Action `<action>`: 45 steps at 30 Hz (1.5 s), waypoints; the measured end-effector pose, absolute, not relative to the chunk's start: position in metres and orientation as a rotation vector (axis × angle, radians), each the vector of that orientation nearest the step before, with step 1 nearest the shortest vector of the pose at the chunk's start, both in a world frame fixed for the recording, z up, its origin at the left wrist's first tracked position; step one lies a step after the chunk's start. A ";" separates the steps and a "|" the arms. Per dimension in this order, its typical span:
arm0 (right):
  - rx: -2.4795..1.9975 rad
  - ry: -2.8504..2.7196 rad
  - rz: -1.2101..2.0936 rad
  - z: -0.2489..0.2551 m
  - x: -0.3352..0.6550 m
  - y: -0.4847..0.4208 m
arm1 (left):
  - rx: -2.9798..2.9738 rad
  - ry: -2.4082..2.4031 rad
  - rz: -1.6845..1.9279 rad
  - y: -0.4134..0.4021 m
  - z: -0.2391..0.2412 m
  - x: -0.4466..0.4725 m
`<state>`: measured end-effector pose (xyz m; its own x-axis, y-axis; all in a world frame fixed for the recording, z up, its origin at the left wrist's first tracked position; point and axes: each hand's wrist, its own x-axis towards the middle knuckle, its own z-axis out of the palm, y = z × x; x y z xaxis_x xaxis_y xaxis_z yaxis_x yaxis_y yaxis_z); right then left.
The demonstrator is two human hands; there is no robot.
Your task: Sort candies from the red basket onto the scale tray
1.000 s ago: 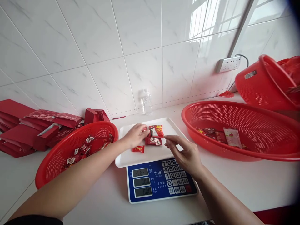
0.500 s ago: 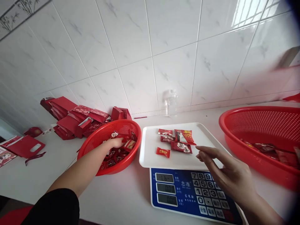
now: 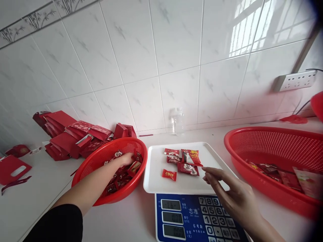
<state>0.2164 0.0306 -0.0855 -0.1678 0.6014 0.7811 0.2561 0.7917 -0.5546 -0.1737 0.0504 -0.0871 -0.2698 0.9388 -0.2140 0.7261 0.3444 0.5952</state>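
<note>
My left hand [image 3: 125, 158] reaches into the small red basket [image 3: 101, 158] and rests among the red wrapped candies [image 3: 121, 174]; its fingers are mostly hidden. My right hand [image 3: 228, 190] hovers over the right front of the white scale tray [image 3: 156, 179], fingers stretched out and holding nothing. On the tray lie several red snack packets [image 3: 188, 161] and one small red candy [image 3: 169, 174]. The blue digital scale [image 3: 186, 218] sits under the tray.
A large red basket [image 3: 272, 141] with a few packets stands at the right. Red gift boxes [image 3: 73, 136] are piled at the back left, with a red bag [image 3: 12, 166] further left. A clear bottle [image 3: 178, 121] stands by the tiled wall; a socket [image 3: 294, 80] is mounted at right.
My left hand left the tray and moved into the small red basket. My right hand stayed near the tray's right side. The camera turned left.
</note>
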 end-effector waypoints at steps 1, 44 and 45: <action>-0.661 -1.759 0.358 -0.086 0.217 0.030 | 1.405 2.075 0.488 0.049 -0.084 -0.174; -0.638 -1.800 0.322 -0.079 0.217 0.027 | 2.393 1.623 0.391 0.090 -0.060 0.032; -0.632 -1.800 0.316 -0.079 0.217 0.027 | 2.394 1.607 0.375 0.090 -0.058 0.031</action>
